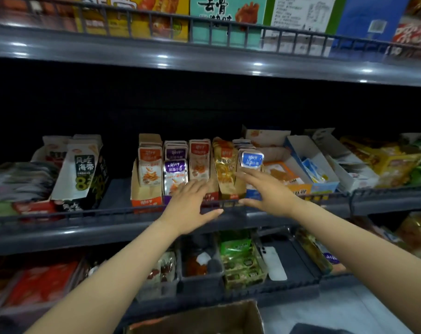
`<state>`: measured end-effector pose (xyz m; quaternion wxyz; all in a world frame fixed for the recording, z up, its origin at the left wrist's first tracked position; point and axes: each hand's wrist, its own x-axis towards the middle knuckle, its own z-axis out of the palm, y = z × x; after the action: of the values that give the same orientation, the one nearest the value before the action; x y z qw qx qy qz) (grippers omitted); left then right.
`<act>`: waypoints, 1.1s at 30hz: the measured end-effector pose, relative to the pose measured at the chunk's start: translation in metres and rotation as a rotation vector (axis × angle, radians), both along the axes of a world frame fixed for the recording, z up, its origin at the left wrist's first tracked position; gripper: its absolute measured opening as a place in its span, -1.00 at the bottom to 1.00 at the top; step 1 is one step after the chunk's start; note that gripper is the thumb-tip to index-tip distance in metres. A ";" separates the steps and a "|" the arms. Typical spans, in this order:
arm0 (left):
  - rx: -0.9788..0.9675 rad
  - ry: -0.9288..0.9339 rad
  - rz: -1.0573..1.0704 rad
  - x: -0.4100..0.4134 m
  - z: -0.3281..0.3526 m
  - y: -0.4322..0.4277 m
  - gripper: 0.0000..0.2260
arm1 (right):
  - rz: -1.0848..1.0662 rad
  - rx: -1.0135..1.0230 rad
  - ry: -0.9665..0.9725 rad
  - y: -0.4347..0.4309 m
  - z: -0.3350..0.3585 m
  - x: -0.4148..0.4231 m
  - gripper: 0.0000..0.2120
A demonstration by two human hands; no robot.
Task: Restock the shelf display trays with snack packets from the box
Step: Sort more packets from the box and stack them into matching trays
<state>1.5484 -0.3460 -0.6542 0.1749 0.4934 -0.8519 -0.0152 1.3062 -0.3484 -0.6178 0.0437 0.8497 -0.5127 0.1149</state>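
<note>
At middle shelf: left hand [190, 203] flat, fingers spread, nothing held, over the fronts of the display trays [146, 201]; contact unclear. To its right, right hand [267, 191] likewise spread and holding nothing, fingertips just below upright blue packet [250, 159]. Rows of snack packets [149, 169] stand in trays. Near bottom edge: cardboard box [204, 319].

Two hands [187, 206], five snack trays [146, 200] side by side, one cardboard box [204, 319].
</note>
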 end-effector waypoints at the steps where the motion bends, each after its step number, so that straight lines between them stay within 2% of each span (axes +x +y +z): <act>1: 0.002 -0.002 -0.005 0.003 -0.009 0.010 -0.27 | 0.000 0.023 -0.014 0.012 -0.009 0.002 -0.31; 8: 0.182 -0.042 -0.010 0.024 -0.100 0.075 -0.29 | -0.027 0.310 -0.084 0.078 -0.114 0.018 -0.28; 14: 0.398 -0.122 0.012 0.044 -0.202 0.118 -0.07 | -0.053 0.549 -0.026 0.117 -0.220 0.027 -0.28; 15: 0.438 -0.133 0.027 0.047 -0.216 0.122 -0.07 | -0.057 0.587 -0.008 0.121 -0.235 0.029 -0.28; 18: 0.598 -0.151 0.061 0.057 -0.253 0.129 -0.27 | -0.080 0.679 0.011 0.131 -0.275 0.034 -0.28; 25: 0.793 -0.251 0.137 0.074 -0.312 0.139 -0.30 | -0.171 0.842 -0.035 0.142 -0.344 0.040 -0.28; 30: 0.906 -0.172 0.206 0.081 -0.346 0.144 -0.35 | -0.228 0.997 -0.039 0.150 -0.393 0.039 -0.29; 33: 1.041 -0.115 0.263 0.082 -0.366 0.148 -0.37 | -0.238 1.082 -0.079 0.155 -0.417 0.044 -0.33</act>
<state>1.6305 -0.1984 -1.0199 -0.1391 0.6173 -0.6711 -0.3862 1.3507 -0.1934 -1.0344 -0.4054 0.6824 -0.5922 -0.1387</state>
